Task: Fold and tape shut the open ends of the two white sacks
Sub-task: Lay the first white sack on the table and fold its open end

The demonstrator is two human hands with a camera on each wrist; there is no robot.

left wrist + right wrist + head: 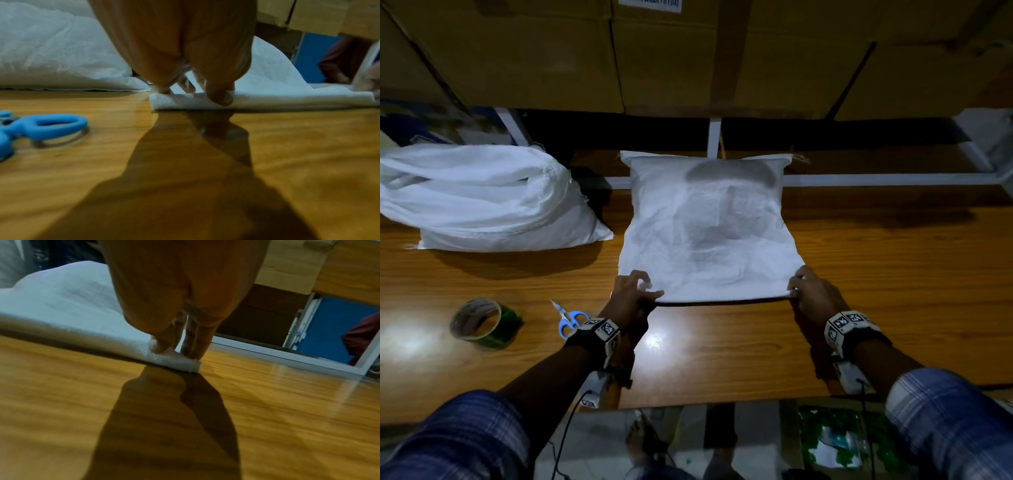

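A filled white sack (pixel 705 226) lies flat in the middle of the wooden table (pixel 876 274), its near end rolled into a fold (pixel 287 99). My left hand (pixel 635 291) pinches the fold's left corner between thumb and fingers (pixel 220 95). My right hand (pixel 808 287) pinches the fold's right corner (pixel 180 360). A second white sack (pixel 482 198) lies crumpled at the left, its open end facing right. A roll of green tape (pixel 482 323) sits at the near left.
Blue-handled scissors (pixel 570 318) lie just left of my left wrist, also seen in the left wrist view as blue scissors (pixel 41 128). Cardboard boxes (pixel 671 51) are stacked behind the table. A white metal frame (pixel 893 178) runs along the far edge.
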